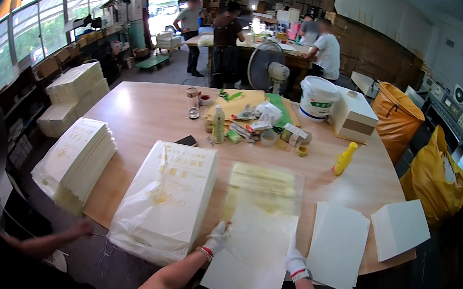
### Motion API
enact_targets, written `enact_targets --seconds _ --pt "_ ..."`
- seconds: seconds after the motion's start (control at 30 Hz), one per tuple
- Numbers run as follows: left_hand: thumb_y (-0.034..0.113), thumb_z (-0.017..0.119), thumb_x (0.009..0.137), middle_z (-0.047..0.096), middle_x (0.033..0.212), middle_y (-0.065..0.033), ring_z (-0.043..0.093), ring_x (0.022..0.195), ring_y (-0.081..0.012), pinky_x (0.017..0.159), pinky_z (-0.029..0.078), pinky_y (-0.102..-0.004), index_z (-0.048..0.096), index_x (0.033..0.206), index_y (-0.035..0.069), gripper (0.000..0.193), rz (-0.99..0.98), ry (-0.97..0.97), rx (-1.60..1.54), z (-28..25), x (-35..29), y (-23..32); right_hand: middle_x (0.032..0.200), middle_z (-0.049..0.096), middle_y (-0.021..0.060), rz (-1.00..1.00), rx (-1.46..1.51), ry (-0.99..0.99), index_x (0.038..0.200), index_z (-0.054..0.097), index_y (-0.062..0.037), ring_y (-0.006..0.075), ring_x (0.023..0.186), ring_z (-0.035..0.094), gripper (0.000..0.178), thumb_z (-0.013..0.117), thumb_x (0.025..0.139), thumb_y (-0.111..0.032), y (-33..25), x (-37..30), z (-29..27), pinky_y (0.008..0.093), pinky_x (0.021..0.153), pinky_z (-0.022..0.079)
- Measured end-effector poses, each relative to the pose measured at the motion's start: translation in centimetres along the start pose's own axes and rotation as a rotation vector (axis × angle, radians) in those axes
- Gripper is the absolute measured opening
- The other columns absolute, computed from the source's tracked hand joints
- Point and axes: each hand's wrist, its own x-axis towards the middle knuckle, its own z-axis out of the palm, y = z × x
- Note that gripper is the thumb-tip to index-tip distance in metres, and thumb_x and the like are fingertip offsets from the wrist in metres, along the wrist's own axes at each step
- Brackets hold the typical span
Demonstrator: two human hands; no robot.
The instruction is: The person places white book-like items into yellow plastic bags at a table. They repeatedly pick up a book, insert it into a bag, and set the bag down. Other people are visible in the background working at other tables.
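Note:
My left hand (217,237), in a white glove with a red cuff band, grips the left edge of a white sheet (248,258). My right hand (295,260), gloved alike, holds the sheet's right edge; the fingers beneath are hidden. The sheet lies nearly flat, its near end reaching past the table edge. Its far end meets a yellowish, partly see-through rectangular piece (264,185). Left of my left hand stands a tall stack of white bags with gold print (169,195). Right of my right hand lie white sheets (338,246) in a loose pile.
Another white stack (75,153) stands far left, and a white card block (401,230) far right. A yellow bottle (345,158), a white bucket (315,99), a green-labelled bottle (218,125) and a phone (187,140) stand or lie farther back. A person's hand (79,229) is at left.

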Motion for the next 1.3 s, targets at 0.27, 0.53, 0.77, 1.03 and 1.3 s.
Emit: enact_targets --seconds 0.27,0.53,0.77,1.03,1.3 --pt "0.039 0.042 0.087 0.044 0.068 -0.0001 0.042 0.051 -0.0123 0.047 0.033 -0.0273 0.047 0.077 0.015 0.026 -0.153 0.036 0.042 -0.4 -11.5 5.1 0.083 0.059 0.0257 -0.141 0.094 -0.013 0.140 0.011 -0.0084 0.0371 0.073 0.057 0.078 0.052 0.074 -0.011 0.5 -9.2 3.7 0.0475 0.062 0.044" --pt "0.027 0.036 0.090 0.049 0.073 -0.0077 0.047 0.066 -0.0245 0.061 0.041 -0.0372 0.045 0.074 0.008 0.026 0.619 -0.206 0.800 -3.2 -16.0 6.4 0.079 0.058 0.0209 -0.160 0.255 0.026 0.137 0.019 -0.0072 0.0318 0.067 0.055 0.069 0.053 0.077 -0.010 -4.2 -10.3 3.4 0.0425 0.059 0.044" --pt "0.022 0.041 0.086 0.050 0.073 -0.0079 0.049 0.065 -0.0247 0.061 0.041 -0.0366 0.047 0.075 0.008 0.019 0.583 -0.147 0.739 -3.1 -15.8 6.9 0.076 0.057 0.0167 -0.317 0.520 0.077 0.135 0.026 -0.0062 0.0271 0.061 0.053 0.062 0.053 0.079 -0.010 -8.8 -8.8 -5.7 0.0382 0.057 0.044" --pt "0.017 0.045 0.080 0.051 0.073 -0.0081 0.050 0.064 -0.0250 0.060 0.042 -0.0360 0.049 0.076 0.007 0.011 0.612 -0.119 0.763 -4.1 -17.5 7.2 0.072 0.056 0.0118 -0.806 0.666 0.349 0.132 0.033 -0.0051 0.0217 0.055 0.050 0.054 0.054 0.083 -0.010 -20.1 -3.4 -26.2 0.0333 0.054 0.044" --pt "0.011 0.050 0.075 0.052 0.073 -0.0083 0.051 0.063 -0.0253 0.059 0.043 -0.0353 0.051 0.077 0.007 0.005 0.727 -0.199 0.721 -4.8 -18.3 3.5 0.097 0.059 0.0210 -0.542 0.476 0.347 0.120 0.047 -0.0069 0.0353 0.083 0.057 0.051 0.062 0.078 -0.032 -10.3 -8.5 -14.0 0.0438 0.065 0.046"
